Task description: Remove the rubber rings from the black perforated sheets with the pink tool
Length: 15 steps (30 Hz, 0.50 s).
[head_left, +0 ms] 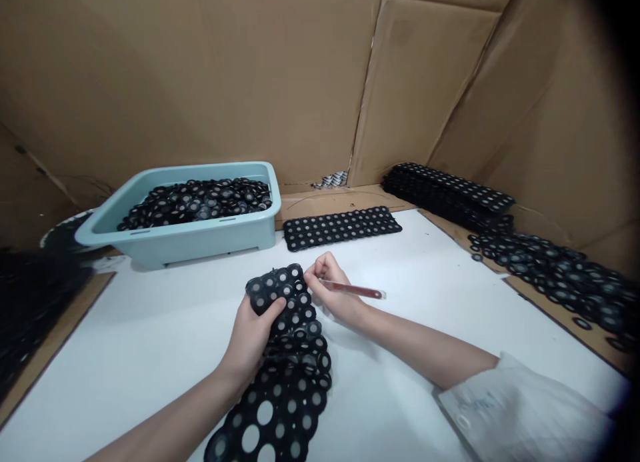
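Note:
My left hand (250, 335) grips a long black sheet of joined rings (287, 379) near its top end, thumb on the face and the other fingers hidden behind. The sheet droops and bends toward the near edge, with several larger white openings low down. Beside its upper right edge is my right hand (337, 292), fingers closed round a slim tool with a reddish-brown handle (363, 291) that has a hole in its end. The tool's working tip is hidden by the fingers, at or close to the sheet's edge.
A light-blue basin (210, 237) of loose black rings (200, 199) stands at back left. A flat ring mat (343, 229) lies behind my hands. Stacked mats (445, 190) and scattered rings (560, 275) line the right. Cardboard walls (285, 82) enclose the white table (150, 335).

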Motion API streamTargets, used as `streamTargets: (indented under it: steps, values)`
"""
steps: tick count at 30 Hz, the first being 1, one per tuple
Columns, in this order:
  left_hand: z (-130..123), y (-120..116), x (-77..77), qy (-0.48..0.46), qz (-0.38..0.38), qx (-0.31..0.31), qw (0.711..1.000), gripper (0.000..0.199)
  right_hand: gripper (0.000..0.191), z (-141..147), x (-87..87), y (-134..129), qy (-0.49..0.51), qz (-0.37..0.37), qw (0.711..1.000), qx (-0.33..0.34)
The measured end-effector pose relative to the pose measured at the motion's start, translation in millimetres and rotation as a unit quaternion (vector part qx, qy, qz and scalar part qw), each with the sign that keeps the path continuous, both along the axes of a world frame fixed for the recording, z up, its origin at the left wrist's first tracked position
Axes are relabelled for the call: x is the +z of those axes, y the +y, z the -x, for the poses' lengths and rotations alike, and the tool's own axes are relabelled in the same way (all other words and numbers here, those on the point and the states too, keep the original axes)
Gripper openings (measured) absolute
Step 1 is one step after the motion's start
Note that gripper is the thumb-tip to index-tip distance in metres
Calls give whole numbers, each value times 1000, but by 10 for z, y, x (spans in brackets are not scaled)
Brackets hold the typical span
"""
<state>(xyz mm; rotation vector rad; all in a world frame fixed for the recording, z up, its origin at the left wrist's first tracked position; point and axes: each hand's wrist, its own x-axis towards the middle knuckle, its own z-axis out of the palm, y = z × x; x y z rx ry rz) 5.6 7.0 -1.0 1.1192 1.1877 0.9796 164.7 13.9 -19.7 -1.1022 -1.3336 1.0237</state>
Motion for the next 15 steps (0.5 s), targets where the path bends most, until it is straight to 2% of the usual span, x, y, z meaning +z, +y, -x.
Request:
streamTargets:
  steps: [3,7,11,15]
  values:
    - [-3,-4,-29,-24,-27,13,999,31,19,-22,-11,26,16,-13,999,-26]
    - [0,2,-52,-19,-18,17,1000,31,20,-37,13,43,49,-41,998,-21]
    - [18,4,-69,-20,3,-6,1000,33,25,-64,54,44,67,-64,995,-30]
    - [31,-8,-63,13,6,-31,999,35,28,-90,97,43,38,-82,994,-60]
